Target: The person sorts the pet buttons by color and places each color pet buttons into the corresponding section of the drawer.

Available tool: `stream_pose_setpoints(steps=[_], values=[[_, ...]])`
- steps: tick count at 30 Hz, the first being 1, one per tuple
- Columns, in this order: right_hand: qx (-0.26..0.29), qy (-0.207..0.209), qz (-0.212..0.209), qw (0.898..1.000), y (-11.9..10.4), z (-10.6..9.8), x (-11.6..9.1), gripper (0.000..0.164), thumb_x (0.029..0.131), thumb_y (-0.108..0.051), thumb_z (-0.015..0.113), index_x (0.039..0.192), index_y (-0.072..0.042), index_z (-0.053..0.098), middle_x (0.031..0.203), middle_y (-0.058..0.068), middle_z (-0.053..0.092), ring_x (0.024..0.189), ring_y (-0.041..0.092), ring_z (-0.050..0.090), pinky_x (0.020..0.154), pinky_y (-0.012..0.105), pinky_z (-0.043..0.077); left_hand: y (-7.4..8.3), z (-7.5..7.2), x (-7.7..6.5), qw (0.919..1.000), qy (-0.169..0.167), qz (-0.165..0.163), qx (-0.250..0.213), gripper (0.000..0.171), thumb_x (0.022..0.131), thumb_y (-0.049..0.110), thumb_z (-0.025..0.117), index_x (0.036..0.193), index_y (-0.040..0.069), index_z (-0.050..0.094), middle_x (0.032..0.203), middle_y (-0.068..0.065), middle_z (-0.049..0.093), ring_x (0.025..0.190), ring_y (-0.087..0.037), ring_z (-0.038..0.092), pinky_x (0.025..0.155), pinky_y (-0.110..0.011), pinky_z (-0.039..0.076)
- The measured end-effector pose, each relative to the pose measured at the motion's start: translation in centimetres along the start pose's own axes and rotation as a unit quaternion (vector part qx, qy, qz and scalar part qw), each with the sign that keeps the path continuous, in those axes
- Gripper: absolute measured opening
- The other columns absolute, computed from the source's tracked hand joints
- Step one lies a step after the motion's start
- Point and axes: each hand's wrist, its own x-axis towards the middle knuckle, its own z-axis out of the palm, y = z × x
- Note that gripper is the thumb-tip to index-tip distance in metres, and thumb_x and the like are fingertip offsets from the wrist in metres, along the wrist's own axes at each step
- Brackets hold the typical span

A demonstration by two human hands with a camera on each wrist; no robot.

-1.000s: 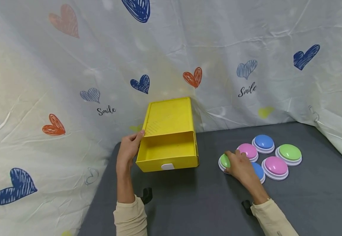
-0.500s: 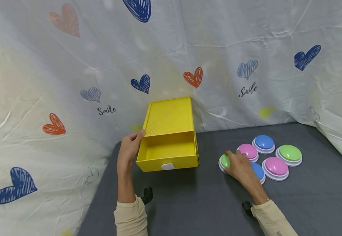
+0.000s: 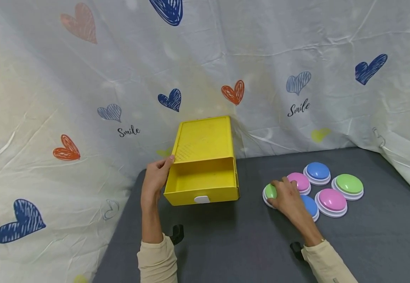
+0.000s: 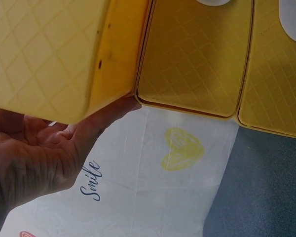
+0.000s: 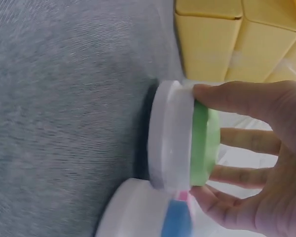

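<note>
A yellow drawer unit (image 3: 205,137) stands against the cloth wall with its top drawer (image 3: 201,192) pulled out; inside it I see only bare yellow. My left hand (image 3: 155,177) grips the unit's left side near the front edge, thumb at the top corner. In the left wrist view two lower drawers (image 4: 195,54) are closed. My right hand (image 3: 289,198) holds a green push button (image 3: 270,192) with a white base. Thumb and fingers span its rim in the right wrist view, where the green dome (image 5: 204,143) faces the palm. Whether its base touches the cloth I cannot tell.
Beside the right hand, on the dark grey table cloth (image 3: 247,243), stand two pink buttons (image 3: 332,199), two blue buttons (image 3: 318,171) and another green button (image 3: 349,184). A white curtain (image 3: 197,51) printed with hearts hangs behind and to the left.
The whole head view shifts by a few pixels. Both hands keep their places, and the drawer and buttons stay as they were.
</note>
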Motion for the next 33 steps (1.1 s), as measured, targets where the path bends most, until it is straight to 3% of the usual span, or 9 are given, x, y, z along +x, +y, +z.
stream_pose_setpoints(steps=[5,8,10,13,15,18,22,29,33], values=[[0.016,0.024,-0.002,1.0,-1.3,-1.9,0.3,0.047,0.072,-0.014,0.092,0.111,0.007,0.075,0.099,0.029,0.07,0.086,0.043,0.058,0.075,0.049,0.044,0.0,-0.1,0.0,1.0,-0.004,-0.001,-0.004,0.058,0.107,0.053,0.053,0.144,0.008,0.063,0.079,0.001,0.048,0.072,-0.012,0.048,0.071,-0.026,0.042],[0.029,0.045,0.003,0.999,-2.6,-3.7,0.5,0.046,0.074,-0.017,0.091,0.111,0.005,0.076,0.102,0.029,0.072,0.089,0.043,0.059,0.076,0.049,0.045,0.0,0.0,-0.1,1.0,-0.008,-0.004,-0.004,0.062,0.107,0.053,0.053,0.151,0.01,0.056,0.112,-0.01,0.067,0.088,-0.017,0.056,0.076,-0.026,0.043],[0.042,0.061,0.01,0.997,-3.7,-5.0,0.6,0.045,0.076,-0.018,0.09,0.112,0.004,0.076,0.106,0.029,0.073,0.092,0.044,0.059,0.077,0.049,0.045,0.0,0.0,-0.1,0.9999,-0.012,-0.006,-0.005,0.064,0.107,0.054,0.052,0.156,0.013,0.05,0.145,-0.015,0.06,0.11,-0.021,0.059,0.083,-0.026,0.044],[0.068,0.089,0.024,0.993,-5.4,-6.8,0.7,0.041,0.079,-0.02,0.088,0.111,0.002,0.075,0.113,0.027,0.073,0.097,0.044,0.057,0.078,0.047,0.045,0.0,-0.1,-0.1,0.9998,-0.017,-0.005,-0.009,0.065,0.107,0.053,0.053,0.157,0.012,0.048,0.159,-0.017,0.051,0.122,-0.026,0.058,0.086,-0.027,0.044],[0.088,0.108,0.027,0.99,-6.7,-7.9,0.8,0.037,0.081,-0.021,0.087,0.108,0.0,0.074,0.116,0.024,0.074,0.101,0.042,0.056,0.079,0.044,0.044,0.0,-0.1,0.0,0.9998,-0.016,-0.001,-0.007,0.064,0.107,0.053,0.053,0.156,0.012,0.049,0.155,-0.016,0.055,0.118,-0.022,0.06,0.086,-0.025,0.045],[0.127,0.128,0.014,0.983,-8.8,-9.3,1.0,0.033,0.081,-0.022,0.088,0.104,-0.003,0.073,0.114,0.019,0.076,0.103,0.037,0.055,0.078,0.04,0.044,-0.1,-0.2,0.1,0.9999,-0.011,0.0,-0.008,0.061,0.107,0.053,0.054,0.154,0.013,0.053,0.105,-0.008,0.071,0.082,-0.012,0.058,0.072,-0.022,0.044],[0.169,0.12,-0.034,0.978,-11.6,-10.3,1.8,0.034,0.079,-0.021,0.091,0.103,-0.004,0.073,0.109,0.015,0.076,0.102,0.034,0.058,0.079,0.039,0.05,-0.1,-0.3,0.2,0.9998,-0.012,0.001,-0.017,0.06,0.106,0.052,0.056,0.15,0.012,0.058,0.057,0.007,0.035,0.048,-0.009,0.031,0.053,-0.023,0.035],[0.177,0.039,-0.101,0.978,-17.1,-8.8,3.7,0.038,0.082,-0.028,0.09,0.108,-0.008,0.072,0.109,0.008,0.076,0.104,0.029,0.057,0.078,0.035,0.055,-0.4,-0.3,0.0,0.9995,-0.015,0.014,-0.024,0.057,0.106,0.052,0.056,0.14,0.007,0.065,0.051,0.01,0.031,0.044,-0.009,0.025,0.048,-0.024,0.03],[0.16,0.026,-0.151,0.975,-19.9,-6.7,4.8,0.04,0.083,-0.032,0.091,0.107,-0.007,0.072,0.104,0.009,0.076,0.095,0.026,0.058,0.076,0.031,0.051,-0.6,-0.1,0.0,0.9994,-0.005,0.013,-0.032,0.054,0.105,0.054,0.058,0.118,0.004,0.072,0.052,0.01,0.031,0.046,-0.009,0.027,0.049,-0.023,0.03]])
